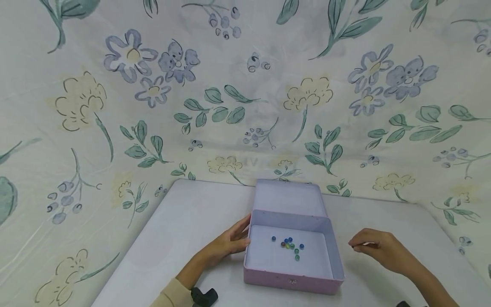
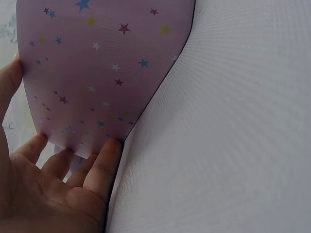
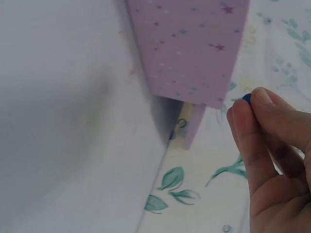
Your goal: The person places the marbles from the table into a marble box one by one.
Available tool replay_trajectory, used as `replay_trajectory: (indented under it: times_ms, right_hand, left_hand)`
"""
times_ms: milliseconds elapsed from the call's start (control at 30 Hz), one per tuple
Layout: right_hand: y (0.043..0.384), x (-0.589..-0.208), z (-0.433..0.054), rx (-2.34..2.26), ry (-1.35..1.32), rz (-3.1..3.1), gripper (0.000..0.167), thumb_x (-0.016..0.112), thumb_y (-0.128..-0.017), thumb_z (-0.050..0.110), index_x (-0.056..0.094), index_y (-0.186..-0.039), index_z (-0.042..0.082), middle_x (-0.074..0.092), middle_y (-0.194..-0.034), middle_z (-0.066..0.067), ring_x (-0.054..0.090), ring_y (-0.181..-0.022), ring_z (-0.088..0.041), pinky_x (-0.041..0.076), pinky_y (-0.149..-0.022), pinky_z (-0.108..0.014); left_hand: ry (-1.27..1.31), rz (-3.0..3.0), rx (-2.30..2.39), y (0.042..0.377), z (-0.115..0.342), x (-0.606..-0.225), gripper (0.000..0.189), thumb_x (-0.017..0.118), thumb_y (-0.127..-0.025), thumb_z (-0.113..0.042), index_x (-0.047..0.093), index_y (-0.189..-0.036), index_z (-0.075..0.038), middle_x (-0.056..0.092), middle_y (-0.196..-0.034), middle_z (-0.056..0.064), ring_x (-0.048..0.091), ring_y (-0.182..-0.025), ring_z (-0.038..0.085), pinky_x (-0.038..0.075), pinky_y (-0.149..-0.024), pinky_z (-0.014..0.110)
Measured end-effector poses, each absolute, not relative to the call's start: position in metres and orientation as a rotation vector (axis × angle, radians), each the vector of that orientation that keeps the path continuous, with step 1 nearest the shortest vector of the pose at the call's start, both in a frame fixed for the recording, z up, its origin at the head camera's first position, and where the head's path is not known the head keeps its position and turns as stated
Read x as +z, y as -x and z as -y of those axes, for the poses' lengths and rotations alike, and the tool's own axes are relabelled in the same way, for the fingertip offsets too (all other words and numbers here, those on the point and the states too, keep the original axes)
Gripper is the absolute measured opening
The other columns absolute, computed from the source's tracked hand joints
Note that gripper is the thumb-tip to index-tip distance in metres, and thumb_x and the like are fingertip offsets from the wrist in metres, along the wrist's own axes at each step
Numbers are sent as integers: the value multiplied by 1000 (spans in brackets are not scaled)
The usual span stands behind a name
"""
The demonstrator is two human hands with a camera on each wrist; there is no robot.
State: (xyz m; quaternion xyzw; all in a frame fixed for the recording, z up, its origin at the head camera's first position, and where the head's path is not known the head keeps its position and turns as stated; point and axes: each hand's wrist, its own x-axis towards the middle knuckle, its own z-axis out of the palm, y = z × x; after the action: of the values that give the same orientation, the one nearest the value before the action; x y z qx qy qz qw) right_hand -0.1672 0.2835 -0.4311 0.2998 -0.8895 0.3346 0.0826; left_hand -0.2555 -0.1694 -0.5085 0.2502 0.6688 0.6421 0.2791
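An open pink box [image 1: 276,277] stands on the white table, with a pale inside and small stars on its outer wall. Several glass marbles [image 1: 292,246], blue, green, yellow-green and brownish, lie loose on its floor. My left hand [image 1: 230,239] touches the box's left side, thumb at the rim; in the left wrist view its fingertips [image 2: 112,143] rest along the wall's end with the fingers fairly straight. Right of the box, above the table, my right hand [image 1: 379,248] pinches a blue marble [image 3: 247,98] between thumb and fingertips.
The box's lid [image 1: 289,198] leans back behind it, near the far table edge. A floral curtain [image 1: 230,140] hangs behind and beside the white table [image 1: 203,196]. A dark strap piece [image 1: 205,297] shows by the left wrist.
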Motion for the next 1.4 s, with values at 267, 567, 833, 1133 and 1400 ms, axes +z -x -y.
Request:
replay_trajectory:
  times_ms: [267, 567, 833, 1133, 1400]
  right_hand:
    - [183, -405, -253, 971, -998, 2636, 23, 73, -85, -2, 76, -102, 13, 73, -96, 2, 68, -87, -1, 59, -71, -19]
    - [207, -391, -215, 960, -1062, 2679, 23, 73, -86, -1, 76, -101, 17, 74, -97, -3, 68, -86, -5, 59, -73, -20]
    - [226, -388, -193, 913, -1151, 2674, 23, 74, -85, -1, 76, -101, 15, 74, -97, -3, 68, -88, -9, 59, -74, -21]
    - [239, -387, -168, 925, -1174, 2736, 22, 73, -86, -1, 77, -99, 16, 74, -97, 5, 68, -89, -8, 59, -78, -21]
    - [251, -388, -150, 842, -1183, 2782, 18, 73, -88, 3, 77, -98, 18, 74, -97, 4, 67, -89, -4, 58, -78, -20]
  left_hand:
    - [-677, -1792, 1727, 257, 169, -511, 75, 56, -102, -21, 11, -162, -30, 1, -170, 4, 8, -155, 39, 34, -117, 57]
    - [-688, -1788, 1726, 257, 169, -511, 76, 56, -102, -21, 9, -162, -27, 1, -170, 4, 7, -155, 40, 34, -117, 57]
    - [-680, -1803, 1721, 258, 170, -513, 75, 57, -102, -22, 12, -161, -32, 2, -170, 1, 9, -156, 38, 34, -117, 57]
    - [-680, -1792, 1722, 256, 170, -512, 75, 54, -103, -19, 10, -162, -32, 1, -170, 2, 8, -155, 39, 33, -117, 59]
    - [-684, -1805, 1722, 257, 169, -511, 75, 55, -103, -19, 10, -162, -30, 1, -170, 3, 8, -155, 40, 33, -117, 58]
